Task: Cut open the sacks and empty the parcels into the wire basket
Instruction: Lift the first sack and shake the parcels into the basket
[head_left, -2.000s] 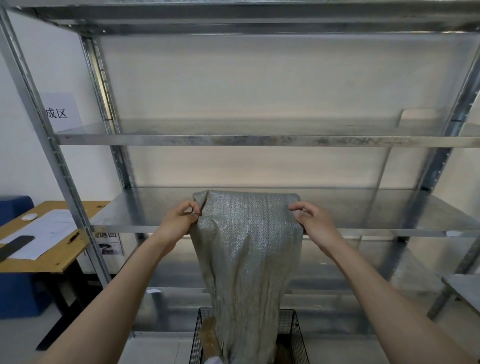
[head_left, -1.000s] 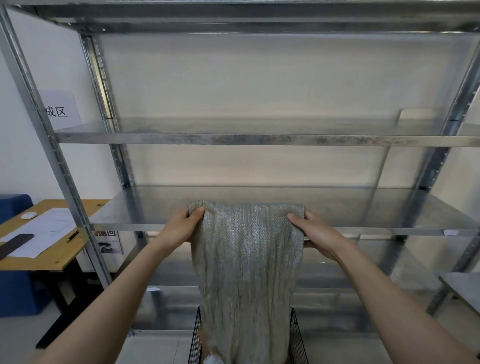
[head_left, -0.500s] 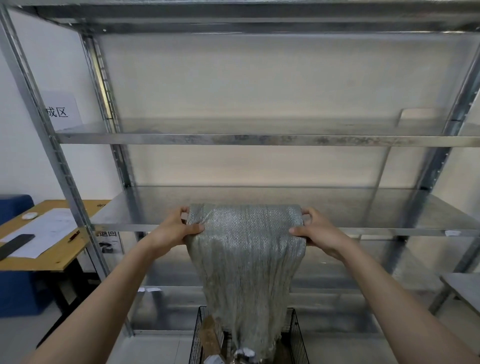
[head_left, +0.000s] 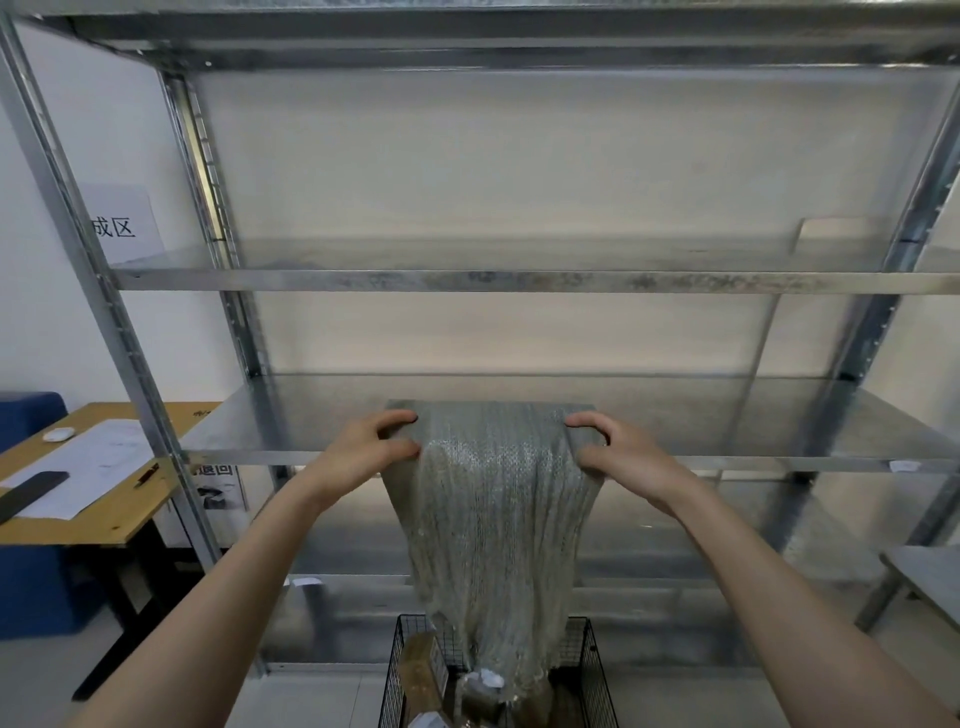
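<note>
Item 1. Sack (head_left: 493, 530): grey woven, held upside down by its upper end at the front edge of the middle shelf (head_left: 727, 421) of a metal rack. It hung slack and creased, narrowing downward. Its lower end sat inside the wire basket (head_left: 597, 675). Whether the top rested on the shelf could not be told.

Item 2. Left hand (head_left: 363, 452): fingers curled over the sack's upper left corner, thumb beneath, pinching the cloth.

Item 3. Right hand (head_left: 618, 457): fingers curled over the upper right corner, gripping the cloth in the same way.

Item 4. Wire basket: black mesh, on the floor directly below the sack, at the lower edge of view.

Item 5. Parcels (head_left: 422, 670): brown packages in the basket, one upright at the left, others beside the mouth of the sack; their number was unclear.

Item 6. Table (head_left: 104, 514): wooden top, at the left of the rack, bearing white paper sheets (head_left: 88, 467), a pen (head_left: 147, 475) and a flat black object (head_left: 31, 488).

Item 7. Sign (head_left: 117, 226): white sheet with printed characters, on the wall behind the rack's left post.
</note>
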